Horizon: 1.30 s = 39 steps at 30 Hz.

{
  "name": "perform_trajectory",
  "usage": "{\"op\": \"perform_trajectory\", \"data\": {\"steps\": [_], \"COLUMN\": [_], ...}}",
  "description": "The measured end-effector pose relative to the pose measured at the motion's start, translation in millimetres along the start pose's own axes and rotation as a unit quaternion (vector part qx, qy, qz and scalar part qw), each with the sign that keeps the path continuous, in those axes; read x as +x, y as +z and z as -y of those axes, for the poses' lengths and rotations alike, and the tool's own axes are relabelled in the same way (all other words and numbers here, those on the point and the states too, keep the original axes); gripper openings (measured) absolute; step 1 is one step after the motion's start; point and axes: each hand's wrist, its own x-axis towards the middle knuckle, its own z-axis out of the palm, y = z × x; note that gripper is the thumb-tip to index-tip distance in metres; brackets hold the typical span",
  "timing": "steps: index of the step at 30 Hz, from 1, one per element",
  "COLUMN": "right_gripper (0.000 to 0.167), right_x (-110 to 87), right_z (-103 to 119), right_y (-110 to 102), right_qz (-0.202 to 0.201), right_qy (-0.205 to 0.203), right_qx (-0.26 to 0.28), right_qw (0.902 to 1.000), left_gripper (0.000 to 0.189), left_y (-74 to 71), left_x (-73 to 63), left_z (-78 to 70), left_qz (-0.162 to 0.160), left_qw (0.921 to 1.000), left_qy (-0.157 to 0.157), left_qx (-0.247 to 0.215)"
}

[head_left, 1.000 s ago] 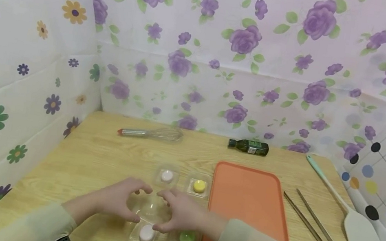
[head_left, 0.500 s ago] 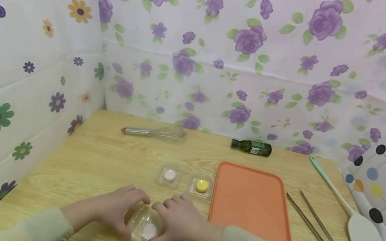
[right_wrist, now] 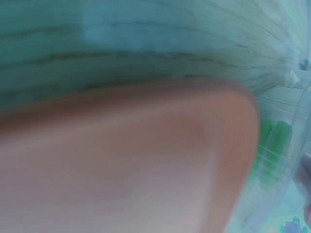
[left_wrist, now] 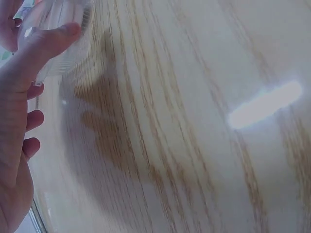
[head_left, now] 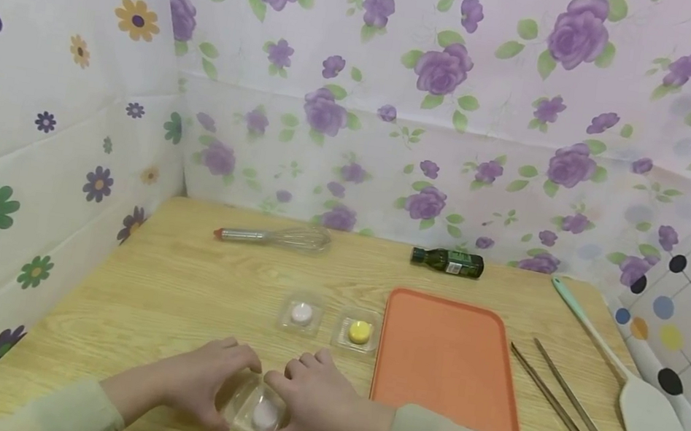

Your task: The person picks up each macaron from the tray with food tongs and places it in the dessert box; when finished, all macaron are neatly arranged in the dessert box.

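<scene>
A clear plastic lid point(head_left: 246, 394) lies over a clear box with a pale pink macaron-like round point(head_left: 265, 416) inside, near the table's front. My left hand point(head_left: 196, 380) grips the lid's left side; in the left wrist view its thumb point(left_wrist: 58, 41) lies against the clear plastic. From the right, my right hand point(head_left: 319, 405) holds the same lid with curled fingers. Whether the lid sits fully on the box cannot be told. Beside my right hand, a green round point(right_wrist: 274, 150) in clear plastic shows in the right wrist view; the head view mostly hides it.
Farther back stand small clear boxes with a pink round point(head_left: 301, 313) and a yellow round point(head_left: 359, 332). An orange tray point(head_left: 444, 362) lies to the right, then metal tongs point(head_left: 581, 425) and a white spatula point(head_left: 649, 416). A whisk point(head_left: 276, 237) and dark bottle point(head_left: 448, 261) lie along the back.
Both hands have come toward the front edge with the clear lid, from behind the near pink round to over it. The near green round has become mostly covered by the right hand.
</scene>
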Motion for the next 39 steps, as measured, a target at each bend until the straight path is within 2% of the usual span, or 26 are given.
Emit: {"op": "perform_trajectory", "data": {"steps": [4, 8, 12, 14, 19, 26, 32, 39], "right_gripper": [0.063, 0.066, 0.063, 0.062, 0.072, 0.084, 0.087, 0.082], "right_x": [1.2, 0.4, -1.1, -1.5, -1.8, -2.4, -9.0, -29.8], "right_z": [1.8, 5.9, 8.8, 7.8, 1.1, -5.8, -28.4, -72.4], "right_y": [0.0, -2.1, -3.5, -4.0, -3.7, -4.1, -5.0, -4.9], "right_qz": [0.006, 0.018, 0.024, 0.026, 0.035, 0.038, 0.012, -0.023], "right_qy": [-0.002, 0.007, 0.018, 0.025, 0.037, 0.051, 0.073, 0.098], "right_qx": [0.003, 0.01, 0.036, 0.059, 0.111, 0.104, 0.13, 0.17], "right_qw": [1.0, 0.9998, 0.9989, 0.9976, 0.9925, 0.9925, 0.9887, 0.9803], "left_gripper": [0.076, 0.071, 0.07, 0.07, 0.073, 0.074, 0.082, 0.083], "left_y": [0.4, 3.2, 6.1, 6.5, 5.6, 3.3, -10.5, -30.8], "left_x": [-0.9, 0.2, 1.2, 1.7, 2.5, 4.8, 14.9, 40.4], "left_z": [-0.9, -1.7, -2.4, -2.2, -0.9, 0.3, 5.6, 14.2], "left_qz": [-0.011, -0.025, -0.033, -0.033, -0.027, -0.031, -0.045, -0.095], "left_qw": [0.9999, 0.9993, 0.9985, 0.9987, 0.9994, 0.9993, 0.9988, 0.9952], "left_qy": [0.006, 0.025, 0.037, 0.033, 0.014, 0.008, -0.007, -0.017], "left_qx": [-0.004, 0.009, 0.021, 0.02, 0.016, 0.017, 0.016, 0.021]}}
